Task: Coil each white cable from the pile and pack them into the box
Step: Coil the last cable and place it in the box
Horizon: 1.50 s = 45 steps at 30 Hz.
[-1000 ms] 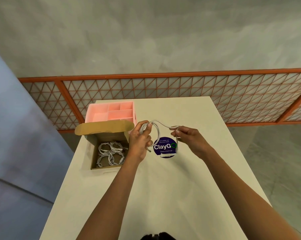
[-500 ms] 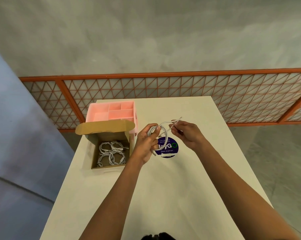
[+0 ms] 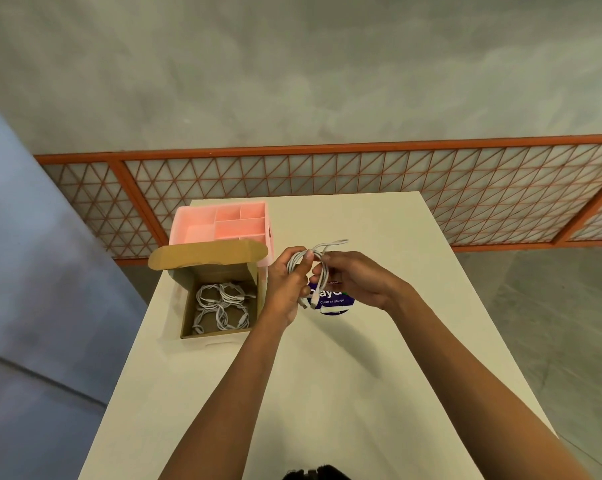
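Risk: my left hand point(image 3: 287, 282) grips the coiled cable point(image 3: 294, 261) above the counter point(image 3: 327, 393), beside the box point(image 3: 216, 271); my right hand point(image 3: 355, 278) pinches its free strand. Slackening either may spring the loops.

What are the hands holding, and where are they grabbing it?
A white cable. The left hand grips its bunched loops; the right hand pinches a strand beside them.

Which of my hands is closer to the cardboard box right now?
Left. The left hand is just right of the cardboard box; the right hand is farther right, past the left, above the purple sticker.
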Each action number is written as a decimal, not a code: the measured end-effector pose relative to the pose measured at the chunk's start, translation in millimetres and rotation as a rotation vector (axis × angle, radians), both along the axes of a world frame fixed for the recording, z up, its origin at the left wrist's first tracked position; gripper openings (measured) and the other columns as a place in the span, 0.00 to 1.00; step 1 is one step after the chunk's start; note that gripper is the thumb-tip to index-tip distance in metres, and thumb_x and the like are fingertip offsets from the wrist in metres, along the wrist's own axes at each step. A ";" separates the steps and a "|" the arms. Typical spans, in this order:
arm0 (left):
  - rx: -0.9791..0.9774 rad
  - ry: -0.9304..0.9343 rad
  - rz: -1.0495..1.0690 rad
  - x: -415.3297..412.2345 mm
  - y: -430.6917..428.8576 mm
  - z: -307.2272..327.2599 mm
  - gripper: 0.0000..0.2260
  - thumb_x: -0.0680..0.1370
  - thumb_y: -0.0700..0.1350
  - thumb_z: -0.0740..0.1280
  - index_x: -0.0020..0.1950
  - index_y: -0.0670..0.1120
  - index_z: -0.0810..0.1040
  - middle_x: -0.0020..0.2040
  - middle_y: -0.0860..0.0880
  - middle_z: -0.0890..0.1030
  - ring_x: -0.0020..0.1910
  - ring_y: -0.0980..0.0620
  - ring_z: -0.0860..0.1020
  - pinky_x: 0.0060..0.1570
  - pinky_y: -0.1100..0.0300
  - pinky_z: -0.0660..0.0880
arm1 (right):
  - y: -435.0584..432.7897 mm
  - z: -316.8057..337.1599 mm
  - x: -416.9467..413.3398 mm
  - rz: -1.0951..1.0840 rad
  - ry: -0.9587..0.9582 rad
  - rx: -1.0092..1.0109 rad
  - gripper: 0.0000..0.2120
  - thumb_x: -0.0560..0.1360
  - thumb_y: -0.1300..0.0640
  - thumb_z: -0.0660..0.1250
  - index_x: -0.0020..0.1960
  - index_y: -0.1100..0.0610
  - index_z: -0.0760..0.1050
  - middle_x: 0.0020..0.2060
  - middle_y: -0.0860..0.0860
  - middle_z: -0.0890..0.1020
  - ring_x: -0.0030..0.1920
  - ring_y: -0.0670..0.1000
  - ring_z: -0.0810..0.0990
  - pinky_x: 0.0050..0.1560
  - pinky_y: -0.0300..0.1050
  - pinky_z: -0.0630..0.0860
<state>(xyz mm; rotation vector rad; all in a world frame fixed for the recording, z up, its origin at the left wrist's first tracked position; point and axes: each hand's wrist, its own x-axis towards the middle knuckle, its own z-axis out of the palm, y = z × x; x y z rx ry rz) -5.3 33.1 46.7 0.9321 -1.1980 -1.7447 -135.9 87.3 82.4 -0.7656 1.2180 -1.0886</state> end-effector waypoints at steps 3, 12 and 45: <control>0.003 0.006 0.008 -0.5 -2.1 1.8 0.04 0.78 0.44 0.67 0.51 0.47 0.76 0.32 0.52 0.78 0.23 0.58 0.69 0.20 0.68 0.63 | 1.1 -0.8 3.1 0.011 0.173 -0.044 0.13 0.78 0.61 0.65 0.61 0.65 0.74 0.47 0.58 0.80 0.49 0.52 0.80 0.56 0.51 0.76; -0.091 -0.075 0.146 -5.1 -2.8 -6.7 0.04 0.77 0.44 0.69 0.49 0.46 0.77 0.33 0.51 0.76 0.24 0.57 0.67 0.21 0.66 0.63 | -3.4 10.6 16.2 0.024 0.874 0.019 0.10 0.71 0.62 0.68 0.52 0.61 0.78 0.44 0.57 0.81 0.42 0.54 0.79 0.47 0.46 0.76; -0.056 -0.139 0.278 20.7 -20.4 -28.4 0.05 0.76 0.47 0.70 0.45 0.47 0.76 0.31 0.53 0.72 0.28 0.57 0.66 0.24 0.65 0.64 | 21.0 52.3 -28.6 -0.072 0.240 -0.222 0.13 0.81 0.66 0.54 0.49 0.57 0.77 0.37 0.50 0.72 0.36 0.45 0.70 0.33 0.35 0.65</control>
